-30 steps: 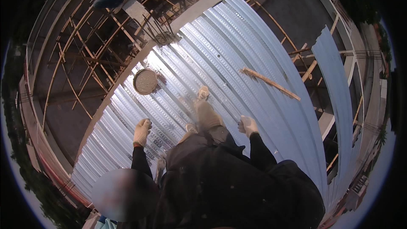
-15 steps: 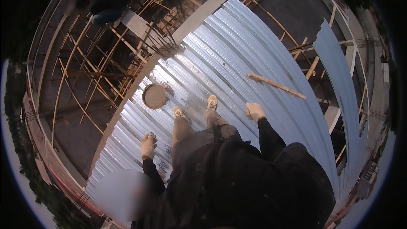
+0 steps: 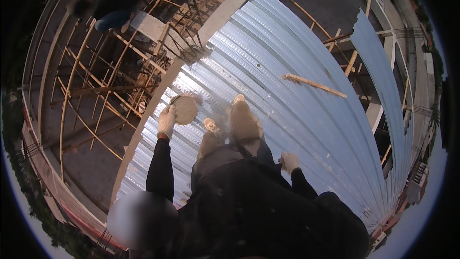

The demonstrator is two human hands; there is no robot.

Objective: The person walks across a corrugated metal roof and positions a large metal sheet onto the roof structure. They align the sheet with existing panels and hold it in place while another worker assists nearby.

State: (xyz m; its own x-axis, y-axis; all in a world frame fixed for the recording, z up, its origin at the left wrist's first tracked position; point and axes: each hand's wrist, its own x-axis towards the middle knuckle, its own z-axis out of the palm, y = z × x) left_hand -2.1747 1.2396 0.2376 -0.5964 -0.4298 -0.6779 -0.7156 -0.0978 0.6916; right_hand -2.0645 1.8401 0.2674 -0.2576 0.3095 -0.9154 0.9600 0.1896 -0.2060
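Note:
My left hand [image 3: 167,121], gloved, reaches forward with curled fingers at the left rim of a round pan [image 3: 186,109] full of grey, mortar-like material; I cannot tell whether it grips or only overlaps it. My gloved right hand [image 3: 289,162] is low beside my right leg, fingers curled over the metal sheeting, its contents unclear. My shoes [image 3: 211,124] stand on the corrugated metal decking [image 3: 268,52], just right of the pan.
A wooden batten [image 3: 316,86] lies on the sheeting. A concrete beam [image 3: 221,7] with upright rebar [image 3: 187,43] borders the left edge, beyond which is bamboo scaffolding [image 3: 100,84] over a drop. A crouching person [image 3: 110,5] is at upper left. A loose sheet [image 3: 378,67] lies right.
My left hand has moved forward and up to the pan's rim. My right hand has dropped back toward my leg. The crouching person shows more fully than a second ago.

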